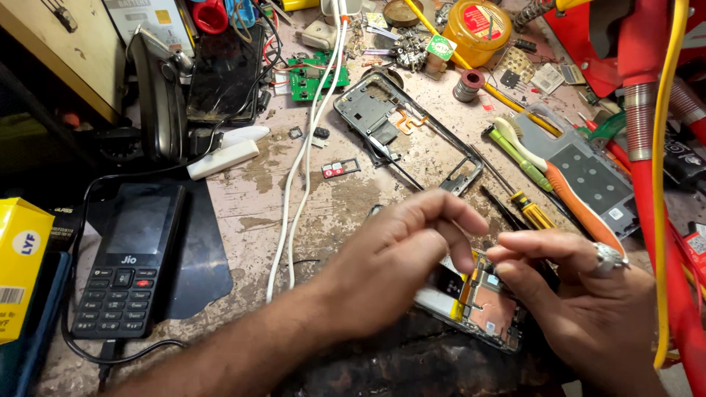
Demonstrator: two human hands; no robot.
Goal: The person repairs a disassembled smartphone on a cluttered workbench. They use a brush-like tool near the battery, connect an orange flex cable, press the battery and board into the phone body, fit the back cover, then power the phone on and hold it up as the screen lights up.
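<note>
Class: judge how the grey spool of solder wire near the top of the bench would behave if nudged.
The grey spool of solder wire stands on its flat end, so it would probably slide, not roll. Tipped sideways, its round flanges would likely roll. It probably feels heavy for its size.

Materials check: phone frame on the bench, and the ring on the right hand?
Phone frame: looks like grey metal, dull sheen, thin rigid rim; could be painted plastic. Ring on the right hand: silvery metal, bright glints, embossed top.

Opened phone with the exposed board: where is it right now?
The opened phone lies low and right of centre in the head view, under both hands, left hand and right hand.
</note>
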